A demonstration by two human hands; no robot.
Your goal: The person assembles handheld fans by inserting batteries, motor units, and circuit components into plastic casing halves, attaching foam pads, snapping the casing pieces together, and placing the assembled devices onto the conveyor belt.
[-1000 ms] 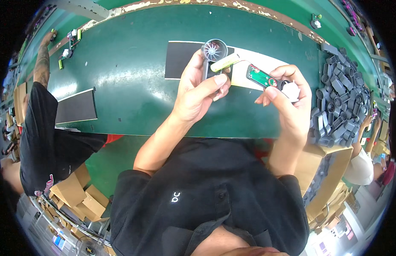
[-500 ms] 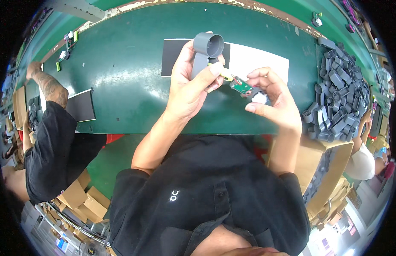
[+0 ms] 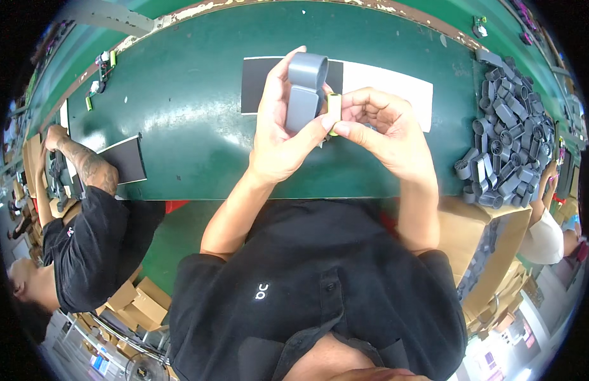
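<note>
My left hand [image 3: 273, 151] is closed around a grey plastic housing [image 3: 302, 109], which has a round ring at its far end and a boxy body below. Beside the housing, a yellow-green cylindrical battery [image 3: 334, 106] stands nearly upright. My right hand [image 3: 397, 136] pinches it with thumb and fingers, while my left thumb touches its lower part. The circuit board wired to the battery is mostly hidden behind my fingers. Both hands are above the green table [image 3: 199, 95].
Many grey housings [image 3: 513, 136] are heaped at the table's right. A white sheet [image 3: 390, 89] and a black sheet [image 3: 253, 86] lie beyond my hands. Battery-and-board assemblies [image 3: 104, 70] rest at the far left. A co-worker's forearm [image 3: 88, 162] reaches in at left; a cardboard box [image 3: 456, 232] stands at my right.
My right hand has moved left toward the housing and now grips the battery, which has turned upright. The housing has rotated, so its ring opening faces more sideways. The circuit board has gone from sight.
</note>
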